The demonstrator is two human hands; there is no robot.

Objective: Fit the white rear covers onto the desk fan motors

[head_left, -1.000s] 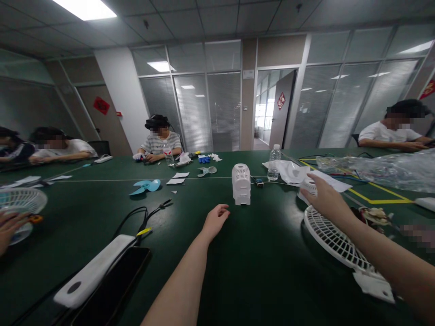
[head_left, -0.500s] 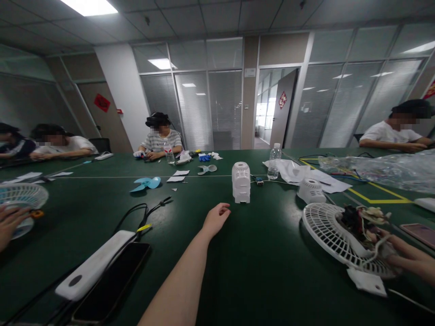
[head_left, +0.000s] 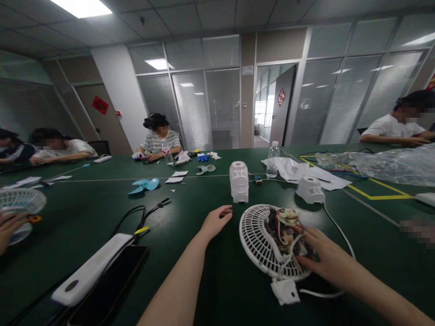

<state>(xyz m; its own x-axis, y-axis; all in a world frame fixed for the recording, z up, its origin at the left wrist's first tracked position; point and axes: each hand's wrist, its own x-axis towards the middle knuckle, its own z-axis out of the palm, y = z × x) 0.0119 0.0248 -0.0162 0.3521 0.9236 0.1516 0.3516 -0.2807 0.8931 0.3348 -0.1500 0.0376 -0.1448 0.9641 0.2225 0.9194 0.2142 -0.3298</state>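
My right hand (head_left: 316,251) grips the motor and wires at the middle of a white fan grille (head_left: 253,235), which lies on the green table before me. A small white plastic piece (head_left: 285,291) with a hole hangs at the grille's near edge. My left hand (head_left: 217,222) is just left of the grille, over the table, with fingers loosely bent, thumb apart and nothing in them. Behind it a white vented motor housing (head_left: 239,182) stands upright. A second white housing (head_left: 310,190) is farther right, with a white cord running from near it.
Phone (head_left: 108,285) and white power strip (head_left: 91,269) lie at left with black cables. Beyond are blue fan blades (head_left: 144,185), a water bottle (head_left: 272,159), white paper (head_left: 331,179) and plastic wrap (head_left: 380,165). A co-worker's hand (head_left: 12,226) holds another fan at far left.
My right hand has brought the fan grille with its motor leftward, from the right side to the middle of the table. My left hand has barely moved.
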